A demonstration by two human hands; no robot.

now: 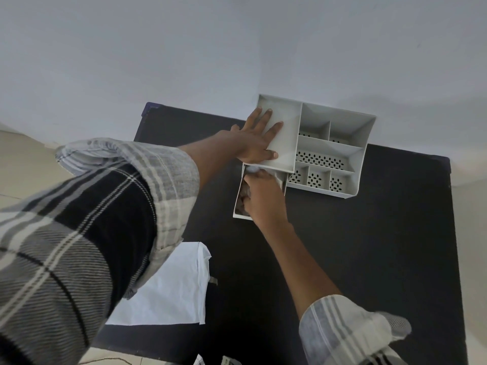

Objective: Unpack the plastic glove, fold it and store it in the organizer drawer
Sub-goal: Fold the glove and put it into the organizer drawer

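A dark table (355, 259) fills the lower right of the frame, bare around the organizer (340, 151) at upper centre, so there is room to move. The storing step looks in hand. The left hand (257, 139) lies flat, fingers spread, on the organizer. The right hand (259, 194) presses the glove (241, 204) into the open drawer (238, 216), fingers curled and partly hidden. Next the hand must clear the rim before the drawer shuts. White packaging (168, 288) lies lower left.

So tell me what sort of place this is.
Probably a plain room at home or a small workspace: a dark table pushed against a bare wall, holding a desk organizer and white packaging.
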